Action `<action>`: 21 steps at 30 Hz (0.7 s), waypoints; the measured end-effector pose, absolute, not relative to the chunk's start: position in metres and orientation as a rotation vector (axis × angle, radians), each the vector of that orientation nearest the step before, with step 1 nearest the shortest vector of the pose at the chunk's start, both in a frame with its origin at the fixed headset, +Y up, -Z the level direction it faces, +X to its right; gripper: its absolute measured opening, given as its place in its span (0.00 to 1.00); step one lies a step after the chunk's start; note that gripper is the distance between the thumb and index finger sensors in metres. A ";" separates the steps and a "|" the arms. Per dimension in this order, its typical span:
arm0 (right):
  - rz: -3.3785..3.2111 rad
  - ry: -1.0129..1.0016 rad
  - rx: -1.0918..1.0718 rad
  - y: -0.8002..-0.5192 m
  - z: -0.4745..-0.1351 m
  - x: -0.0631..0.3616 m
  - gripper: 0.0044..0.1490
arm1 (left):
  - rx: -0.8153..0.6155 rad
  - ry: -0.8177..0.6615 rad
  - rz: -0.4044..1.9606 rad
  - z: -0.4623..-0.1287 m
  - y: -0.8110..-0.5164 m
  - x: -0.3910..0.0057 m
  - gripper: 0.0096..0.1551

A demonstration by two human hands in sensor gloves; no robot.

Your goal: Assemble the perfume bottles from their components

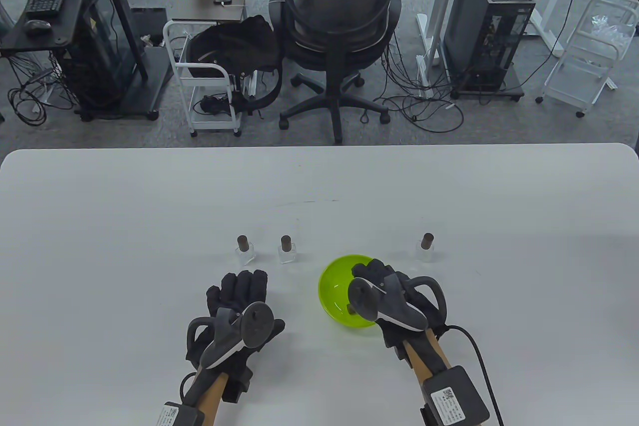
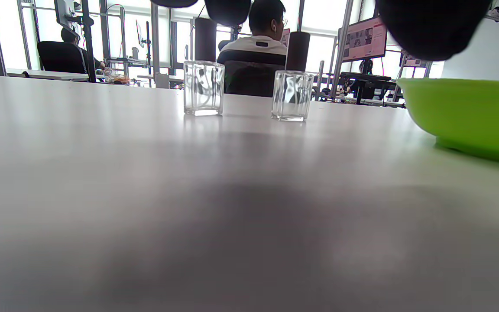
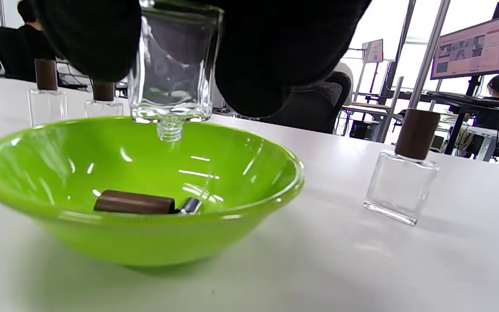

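Gloved and palm-down, the left hand (image 1: pixel 238 296) rests flat on the white surface (image 1: pixel 100 246), fingers straight and holding nothing, just short of two capped bottles (image 1: pixel 266 249) standing upright side by side. Right of it, the right hand (image 1: pixel 379 281) hangs over the green bowl (image 3: pixel 145 234), its fingers (image 3: pixel 267 65) pinching an uncapped glass bottle (image 3: pixel 173 78) upside down, threaded neck pointing into the bowl. A brown cap (image 3: pixel 134 202) lies on its side in the bowl's bottom. A third capped bottle (image 3: pixel 405 182) stands beyond the bowl's right side.
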State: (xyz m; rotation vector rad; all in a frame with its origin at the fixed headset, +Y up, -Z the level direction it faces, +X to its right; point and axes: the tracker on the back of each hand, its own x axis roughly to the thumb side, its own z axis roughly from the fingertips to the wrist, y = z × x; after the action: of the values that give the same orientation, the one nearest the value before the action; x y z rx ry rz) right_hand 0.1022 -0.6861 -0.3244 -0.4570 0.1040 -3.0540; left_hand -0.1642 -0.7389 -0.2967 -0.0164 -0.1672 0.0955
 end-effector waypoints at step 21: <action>-4.005 0.020 -0.305 -0.741 -0.299 0.247 0.32 | -0.002 -0.240 0.167 -0.299 -0.734 -0.146 0.60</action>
State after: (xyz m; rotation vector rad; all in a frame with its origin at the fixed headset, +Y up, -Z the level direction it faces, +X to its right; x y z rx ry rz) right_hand 0.2465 -0.7405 -0.2991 -0.3049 0.0203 -4.0054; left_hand -0.1457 -0.7338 -0.2994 -0.0016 -0.2405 0.1674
